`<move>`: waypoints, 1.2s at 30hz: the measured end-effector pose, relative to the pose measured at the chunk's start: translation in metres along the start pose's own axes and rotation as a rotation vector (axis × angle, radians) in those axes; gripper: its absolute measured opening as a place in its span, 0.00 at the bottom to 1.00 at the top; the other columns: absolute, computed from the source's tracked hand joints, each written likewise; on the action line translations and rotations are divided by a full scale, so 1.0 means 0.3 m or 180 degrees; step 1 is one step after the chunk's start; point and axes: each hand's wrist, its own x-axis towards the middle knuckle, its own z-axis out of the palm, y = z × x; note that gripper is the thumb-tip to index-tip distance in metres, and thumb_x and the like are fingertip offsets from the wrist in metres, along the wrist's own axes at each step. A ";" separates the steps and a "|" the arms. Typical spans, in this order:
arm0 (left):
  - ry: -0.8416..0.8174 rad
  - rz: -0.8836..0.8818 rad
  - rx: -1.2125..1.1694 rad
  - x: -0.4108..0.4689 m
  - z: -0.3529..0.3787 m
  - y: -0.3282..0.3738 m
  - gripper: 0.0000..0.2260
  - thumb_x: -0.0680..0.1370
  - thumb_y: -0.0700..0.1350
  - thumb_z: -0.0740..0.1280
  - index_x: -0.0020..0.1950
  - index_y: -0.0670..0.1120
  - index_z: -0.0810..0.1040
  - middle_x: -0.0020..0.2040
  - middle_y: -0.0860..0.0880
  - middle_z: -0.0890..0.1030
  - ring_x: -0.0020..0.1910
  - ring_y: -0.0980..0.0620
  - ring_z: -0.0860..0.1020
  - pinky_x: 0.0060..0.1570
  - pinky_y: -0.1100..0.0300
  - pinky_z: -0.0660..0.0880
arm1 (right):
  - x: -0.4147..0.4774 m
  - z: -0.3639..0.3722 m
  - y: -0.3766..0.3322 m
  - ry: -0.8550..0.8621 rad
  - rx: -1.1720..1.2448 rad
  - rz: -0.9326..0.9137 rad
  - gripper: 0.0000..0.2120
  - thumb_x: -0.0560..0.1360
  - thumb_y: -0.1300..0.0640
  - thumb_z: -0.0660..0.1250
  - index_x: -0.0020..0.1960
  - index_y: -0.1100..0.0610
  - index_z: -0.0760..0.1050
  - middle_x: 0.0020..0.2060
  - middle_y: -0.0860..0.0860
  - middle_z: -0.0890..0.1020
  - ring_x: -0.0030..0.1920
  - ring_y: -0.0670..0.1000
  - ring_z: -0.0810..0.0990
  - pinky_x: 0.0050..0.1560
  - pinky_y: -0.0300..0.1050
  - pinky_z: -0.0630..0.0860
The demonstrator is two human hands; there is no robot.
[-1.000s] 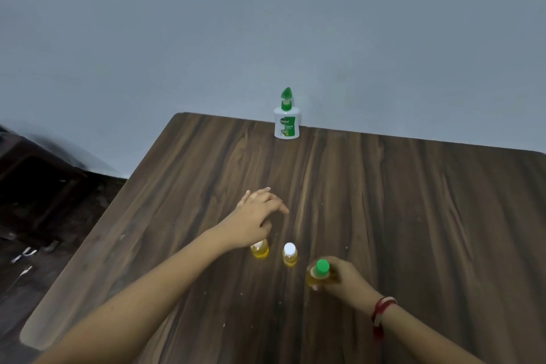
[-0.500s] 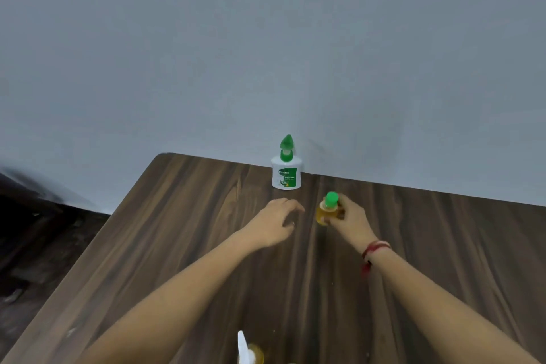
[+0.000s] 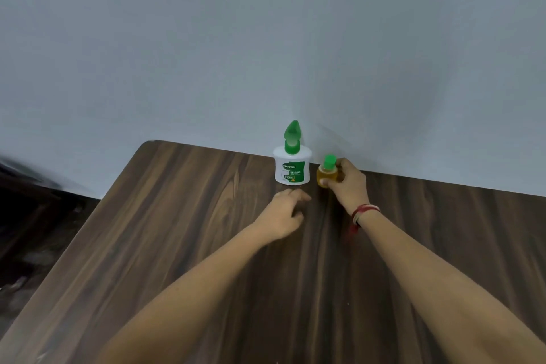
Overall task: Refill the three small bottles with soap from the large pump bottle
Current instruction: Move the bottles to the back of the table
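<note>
The small bottle (image 3: 324, 174) is found just beside the pump bottle (image 3: 292, 170), on the side of the right hand (image 3: 350, 185), near the far edge of the table (image 3: 192, 245) by the wall (image 3: 266, 38); whether its base rests on the table cannot be told. Its long axis is upright, with the green cap (image 3: 329, 162) pointing up; amber liquid is seen through the clear body. It is gripped by the right hand, fingers and thumb curled round the body below the cap. It is judged light, stiff and smooth, and possibly slippery if soap-smeared; hold is best taken round the body, so that the cap is left free for unscrewing. The pump bottle stands upright; it is judged heavier and steady on its broad base. The left hand (image 3: 285, 211) is held low over the table, short of the pump bottle, its fingers loosely curled and holding nothing. The other two small bottles are not in view.
</note>
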 end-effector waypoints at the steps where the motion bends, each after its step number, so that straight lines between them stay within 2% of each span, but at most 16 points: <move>1: -0.0015 0.0001 0.0006 -0.007 0.008 -0.017 0.18 0.74 0.39 0.64 0.64 0.46 0.73 0.60 0.46 0.76 0.61 0.49 0.72 0.62 0.60 0.65 | 0.008 0.006 0.002 -0.0004 0.0006 -0.0010 0.17 0.67 0.62 0.75 0.54 0.59 0.75 0.47 0.51 0.80 0.48 0.50 0.77 0.51 0.39 0.71; 5: -0.0058 0.0050 -0.0047 -0.062 0.013 -0.041 0.16 0.75 0.38 0.64 0.62 0.48 0.74 0.58 0.48 0.76 0.60 0.51 0.72 0.61 0.62 0.65 | 0.021 0.019 0.032 -0.0093 -0.0064 0.0077 0.18 0.67 0.64 0.75 0.55 0.59 0.74 0.51 0.55 0.81 0.51 0.52 0.78 0.53 0.40 0.71; 8: -0.0046 0.0138 -0.0121 -0.128 -0.018 -0.026 0.15 0.75 0.36 0.64 0.61 0.46 0.76 0.56 0.48 0.76 0.56 0.53 0.72 0.59 0.64 0.66 | -0.018 -0.017 0.037 -0.0056 0.0249 0.0317 0.25 0.66 0.67 0.75 0.61 0.60 0.72 0.57 0.56 0.79 0.58 0.53 0.77 0.58 0.40 0.72; 10: -0.0031 0.0146 -0.0263 -0.192 -0.044 -0.020 0.16 0.75 0.33 0.63 0.60 0.45 0.76 0.57 0.49 0.77 0.57 0.55 0.73 0.58 0.70 0.66 | -0.090 -0.069 0.035 0.0207 0.0333 0.0367 0.27 0.66 0.67 0.75 0.63 0.60 0.71 0.59 0.56 0.77 0.59 0.52 0.76 0.61 0.41 0.72; 12: -0.0070 0.0075 -0.0428 -0.278 -0.067 -0.024 0.17 0.75 0.30 0.61 0.60 0.44 0.77 0.58 0.51 0.76 0.59 0.57 0.73 0.57 0.78 0.64 | -0.215 -0.122 0.035 0.0214 0.0209 0.0270 0.23 0.68 0.67 0.73 0.61 0.59 0.73 0.59 0.55 0.77 0.58 0.50 0.76 0.60 0.40 0.72; 15: -0.0127 -0.0089 -0.0708 -0.454 -0.076 -0.061 0.21 0.73 0.27 0.60 0.59 0.47 0.77 0.59 0.52 0.77 0.60 0.59 0.74 0.61 0.74 0.66 | -0.481 -0.159 0.055 -0.0310 0.0141 0.0129 0.17 0.69 0.71 0.70 0.54 0.56 0.76 0.56 0.55 0.78 0.55 0.48 0.77 0.59 0.38 0.73; 18: -0.0154 -0.0285 -0.0938 -0.639 -0.043 -0.094 0.25 0.72 0.25 0.61 0.55 0.54 0.76 0.57 0.52 0.79 0.59 0.60 0.76 0.62 0.65 0.71 | -0.729 -0.154 0.074 -0.0873 0.0409 0.0129 0.21 0.68 0.75 0.68 0.47 0.49 0.76 0.52 0.55 0.80 0.53 0.47 0.80 0.59 0.38 0.76; 21: -0.0175 -0.0369 -0.1010 -0.781 -0.001 -0.085 0.27 0.68 0.23 0.59 0.53 0.52 0.77 0.54 0.54 0.80 0.57 0.61 0.77 0.60 0.64 0.72 | -0.902 -0.136 0.068 -0.1471 0.0274 0.0044 0.25 0.69 0.75 0.66 0.48 0.44 0.75 0.53 0.48 0.77 0.57 0.45 0.78 0.58 0.30 0.73; 24: -0.0262 -0.0529 -0.1147 -0.900 0.037 -0.060 0.27 0.65 0.27 0.60 0.54 0.54 0.76 0.54 0.51 0.81 0.55 0.59 0.79 0.56 0.63 0.74 | -1.015 -0.129 0.060 -0.1936 -0.0143 -0.0248 0.28 0.68 0.71 0.65 0.54 0.39 0.71 0.56 0.44 0.72 0.61 0.43 0.73 0.62 0.29 0.68; 26: -0.0338 -0.0612 -0.1204 -0.963 0.068 -0.039 0.26 0.64 0.32 0.65 0.55 0.57 0.74 0.56 0.48 0.80 0.55 0.56 0.79 0.54 0.61 0.76 | -1.068 -0.132 0.057 -0.2238 -0.0445 -0.0333 0.30 0.67 0.66 0.69 0.58 0.37 0.66 0.58 0.42 0.69 0.62 0.40 0.69 0.64 0.30 0.65; 28: -0.0347 -0.0666 -0.1244 -1.006 0.103 -0.017 0.27 0.62 0.38 0.71 0.55 0.60 0.71 0.58 0.51 0.78 0.57 0.55 0.77 0.57 0.59 0.75 | -1.117 -0.129 0.052 -0.2390 -0.0542 -0.0313 0.33 0.66 0.59 0.73 0.60 0.36 0.62 0.60 0.41 0.68 0.62 0.39 0.68 0.65 0.31 0.63; 31: -0.0241 -0.0778 -0.1377 -1.031 0.161 0.009 0.30 0.61 0.45 0.77 0.57 0.61 0.70 0.59 0.53 0.76 0.58 0.55 0.76 0.59 0.59 0.74 | -1.175 -0.104 0.039 -0.2266 -0.0464 -0.0212 0.31 0.66 0.53 0.75 0.61 0.37 0.62 0.60 0.40 0.68 0.62 0.39 0.68 0.66 0.35 0.65; 34: 0.0139 -0.0855 -0.1429 -1.032 0.198 0.030 0.26 0.60 0.50 0.77 0.54 0.59 0.72 0.55 0.51 0.76 0.55 0.52 0.77 0.56 0.55 0.76 | -1.198 -0.074 0.030 -0.1942 -0.0369 -0.0196 0.26 0.68 0.52 0.74 0.57 0.36 0.64 0.57 0.36 0.70 0.59 0.37 0.70 0.60 0.29 0.65; 36: 0.0339 -0.0803 -0.1358 -1.026 0.214 0.038 0.23 0.60 0.53 0.75 0.52 0.59 0.74 0.53 0.50 0.78 0.52 0.52 0.78 0.55 0.53 0.76 | -1.197 -0.056 0.030 -0.1694 -0.0411 -0.0275 0.22 0.68 0.53 0.73 0.52 0.35 0.66 0.54 0.38 0.73 0.56 0.38 0.73 0.55 0.25 0.66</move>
